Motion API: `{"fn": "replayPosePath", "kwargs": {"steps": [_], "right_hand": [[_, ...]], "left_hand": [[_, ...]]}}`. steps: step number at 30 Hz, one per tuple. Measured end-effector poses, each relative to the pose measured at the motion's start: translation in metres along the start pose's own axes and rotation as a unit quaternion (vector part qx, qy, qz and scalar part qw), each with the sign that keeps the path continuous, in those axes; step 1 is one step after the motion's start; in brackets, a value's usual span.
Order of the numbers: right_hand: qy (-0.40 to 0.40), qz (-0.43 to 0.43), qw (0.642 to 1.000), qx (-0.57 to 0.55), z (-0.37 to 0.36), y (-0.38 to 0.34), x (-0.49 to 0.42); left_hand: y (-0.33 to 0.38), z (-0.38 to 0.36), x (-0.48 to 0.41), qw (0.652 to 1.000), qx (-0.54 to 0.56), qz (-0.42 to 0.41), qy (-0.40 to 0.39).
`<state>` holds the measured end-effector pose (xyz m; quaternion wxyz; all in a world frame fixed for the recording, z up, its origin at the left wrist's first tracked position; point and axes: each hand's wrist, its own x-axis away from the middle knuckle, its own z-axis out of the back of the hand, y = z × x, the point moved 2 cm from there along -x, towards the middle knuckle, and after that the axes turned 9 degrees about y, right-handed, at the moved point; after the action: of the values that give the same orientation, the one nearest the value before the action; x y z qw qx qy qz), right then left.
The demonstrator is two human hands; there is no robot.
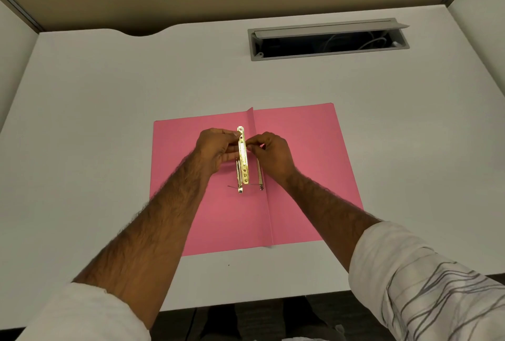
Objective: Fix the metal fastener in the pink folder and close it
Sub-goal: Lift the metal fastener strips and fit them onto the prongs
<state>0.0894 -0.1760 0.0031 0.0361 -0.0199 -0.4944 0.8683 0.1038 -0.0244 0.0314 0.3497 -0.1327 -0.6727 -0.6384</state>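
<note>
Both my hands, left [216, 146] and right [273, 155], pinch the fastener [242, 157], thin, stiff, slippery, above the open floppy folder [300, 163].

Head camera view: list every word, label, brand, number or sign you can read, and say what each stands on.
None can be read.
Pink folder: plain, no print visible.
Metal fastener, held by both hands: only punched holes and slots show; any stamped marking is too small to tell.
White desk and grey cable hatch: no labels visible.
Sleeve: grey wavy lines, no text.
</note>
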Motion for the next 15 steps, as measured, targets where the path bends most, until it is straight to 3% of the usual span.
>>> {"fn": "replayPosePath", "kwargs": {"steps": [9,15], "right_hand": [[0.017,-0.055,0.996,-0.066,-0.0034,0.006,-0.0035],[0.011,-0.045,0.998,-0.053,-0.0024,0.0077,-0.0058]], "left_hand": [[-0.0063,0.0033,-0.0073,0.999,0.029,0.038,-0.021],[-0.0087,0.004,-0.0086,0.999,0.022,0.041,-0.019]]}}
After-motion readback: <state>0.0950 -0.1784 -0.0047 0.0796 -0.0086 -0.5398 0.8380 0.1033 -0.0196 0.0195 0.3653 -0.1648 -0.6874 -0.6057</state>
